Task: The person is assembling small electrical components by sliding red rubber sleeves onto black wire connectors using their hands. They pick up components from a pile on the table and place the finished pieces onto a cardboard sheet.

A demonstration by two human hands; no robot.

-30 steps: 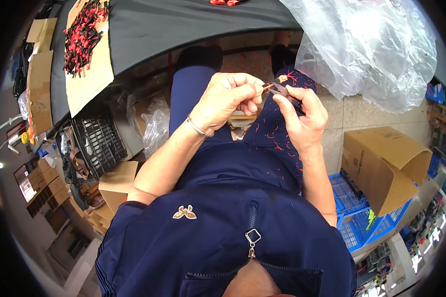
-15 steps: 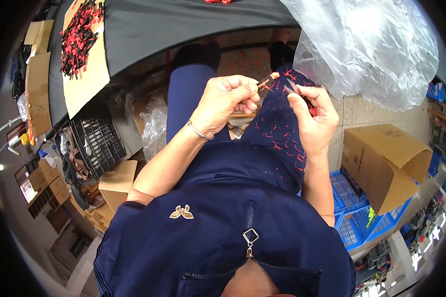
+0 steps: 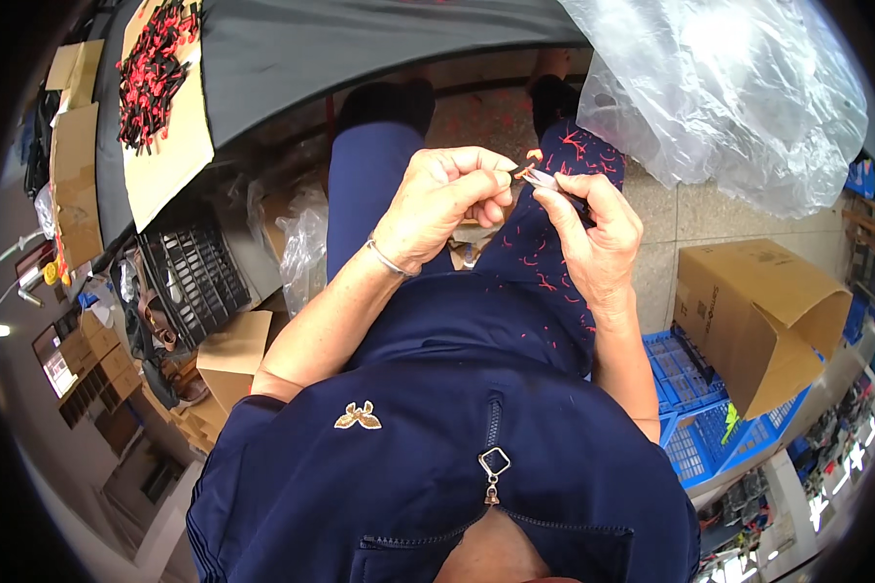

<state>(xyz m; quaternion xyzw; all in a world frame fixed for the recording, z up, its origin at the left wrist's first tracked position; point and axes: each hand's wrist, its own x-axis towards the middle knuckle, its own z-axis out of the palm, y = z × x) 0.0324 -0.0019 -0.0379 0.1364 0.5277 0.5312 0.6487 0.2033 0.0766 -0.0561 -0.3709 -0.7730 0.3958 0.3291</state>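
brn cardbd box (image 3: pixel 732 325), blue crate (image 3: pixel 688 459), blk crate (image 3: pixel 199 282)

Both hands (image 3: pixel 447 197) (image 3: pixel 598 233) pinched, forearms (image 3: pixel 329 327) converging

Your cutting tool (image 3: pixel 542 179) has pale, shiny metal blades, your bracelet (image 3: pixel 391 259) looks like polished metal, and your navy trousers (image 3: pixel 371 194) are matt cloth. At two o'clock you have glossy, crinkled clear plastic sheeting (image 3: pixel 719 107); at three, a matt cardboard box (image 3: pixel 727 325); at four, blue plastic crates (image 3: pixel 688 461).
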